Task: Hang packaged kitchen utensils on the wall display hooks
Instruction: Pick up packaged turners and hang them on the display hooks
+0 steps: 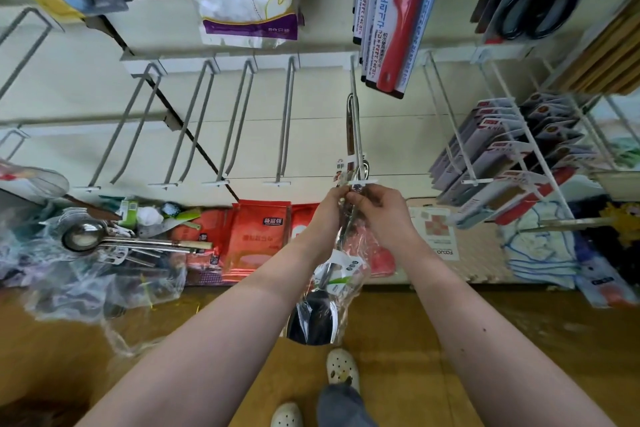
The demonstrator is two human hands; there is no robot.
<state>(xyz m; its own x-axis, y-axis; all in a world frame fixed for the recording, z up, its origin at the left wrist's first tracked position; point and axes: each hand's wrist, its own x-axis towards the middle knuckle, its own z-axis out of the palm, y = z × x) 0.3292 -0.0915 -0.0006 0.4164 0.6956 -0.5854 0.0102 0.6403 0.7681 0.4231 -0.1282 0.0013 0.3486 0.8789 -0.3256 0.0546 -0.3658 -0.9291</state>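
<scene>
The packaged ladle (322,291) is hanging in its clear sleeve between the two forearms. Its top end is being held at the front tip of a wire hook (356,135) on the wall display, and its dark bowl is pointing down toward the floor (519,340). Its long axis is running almost in line with the hook, from the tip back toward the person.

The left hand (329,208) is pinching the top of the sleeve from the left and the right hand (381,211) from the right. The fingers of both are curling in and meeting just under the hook's white end tab (362,181). Both hands are sitting equally near, with the hook tip just above and beyond them, so the coming move is looking like a short push onward along the wire.

The fingers are covering the sleeve's hang hole, so I cannot tell whether it is already over the tip. Something metal with a brown grip seems to be hanging further back on the same hook, but it is hard to make out. Bare hooks (285,121) are standing to the left.
</scene>
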